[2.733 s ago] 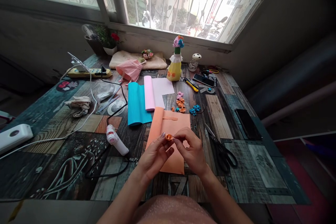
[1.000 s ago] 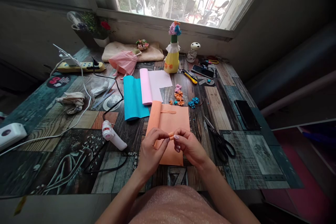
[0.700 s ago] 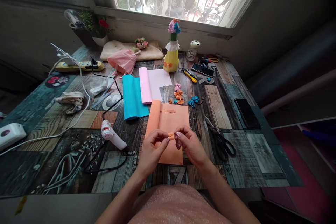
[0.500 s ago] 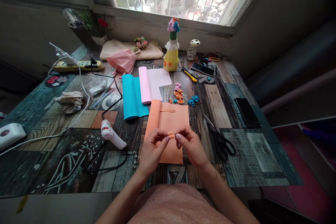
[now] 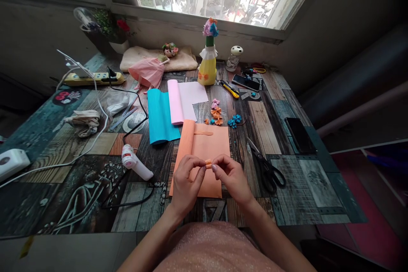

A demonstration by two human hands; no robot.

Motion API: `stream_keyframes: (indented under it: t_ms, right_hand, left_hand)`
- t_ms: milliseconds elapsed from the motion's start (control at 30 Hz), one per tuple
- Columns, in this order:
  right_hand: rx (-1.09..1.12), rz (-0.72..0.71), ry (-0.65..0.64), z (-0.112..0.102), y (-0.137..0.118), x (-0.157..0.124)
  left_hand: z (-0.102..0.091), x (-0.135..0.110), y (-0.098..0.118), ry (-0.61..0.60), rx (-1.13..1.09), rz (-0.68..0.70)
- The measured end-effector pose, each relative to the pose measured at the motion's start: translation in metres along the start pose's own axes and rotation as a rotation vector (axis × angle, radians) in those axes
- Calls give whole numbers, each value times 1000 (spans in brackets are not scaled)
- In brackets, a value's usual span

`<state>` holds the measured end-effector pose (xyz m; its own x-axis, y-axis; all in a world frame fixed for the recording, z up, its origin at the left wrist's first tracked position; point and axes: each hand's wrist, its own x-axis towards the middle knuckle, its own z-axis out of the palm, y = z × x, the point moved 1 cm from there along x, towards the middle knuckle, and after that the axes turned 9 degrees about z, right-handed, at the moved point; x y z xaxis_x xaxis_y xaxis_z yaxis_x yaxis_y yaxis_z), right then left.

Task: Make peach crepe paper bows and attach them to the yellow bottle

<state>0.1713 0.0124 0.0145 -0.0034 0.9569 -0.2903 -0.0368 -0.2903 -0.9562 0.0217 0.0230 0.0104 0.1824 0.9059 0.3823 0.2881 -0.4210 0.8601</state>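
We're pinching a small orange paper piece (image 5: 208,163) between left hand (image 5: 185,183) and right hand (image 5: 235,179), grips narrow, over the orange crepe sheet (image 5: 212,143), white pot (image 5: 120,46) far behind-left of that sheet holding greenery (image 5: 105,22).

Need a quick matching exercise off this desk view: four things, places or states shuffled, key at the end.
Things
1. small orange paper piece
2. scissors
3. glue gun
4. doll

Places or states
A. white body, lying left of the orange sheet
B. pinched between the left hand and the right hand
C. pink skirt, head on the folded cloth
D. black handles, lying right of the orange sheet

Pairs: 1-B, 2-D, 3-A, 4-C
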Motion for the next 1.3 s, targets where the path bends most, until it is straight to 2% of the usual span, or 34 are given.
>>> stream_keyframes:
  t_ms: [233, 333, 567, 967, 1067, 1133, 1200, 1300]
  right_hand:
    - [64, 31, 3, -2, 8, 4]
    - [95, 42, 15, -2, 8, 5]
    - [58, 8, 25, -1, 8, 2]
    - [6, -39, 57, -4, 10, -3]
    - [22, -35, 145, -17, 15, -6]
    - [-13, -31, 239, -35, 21, -11]
    - [-109, -26, 343, -61, 29, -18]
    - [-300, -44, 536, -108, 41, -30]
  left_hand:
    - [-1, -2, -2, 14, -144, -173]
    - [0, -3, -2, -23, -181, -193]
    - [5, -2, -1, -15, -253, -269]
    - [11, -1, -8, -51, -535, -530]
    - [13, -1, -8, -3, -705, -674]
    - [14, 0, -7, 24, -867, -797]
    - [14, 1, -6, 31, -1003, -890]
    - [15, 3, -6, 33, -1092, -947]
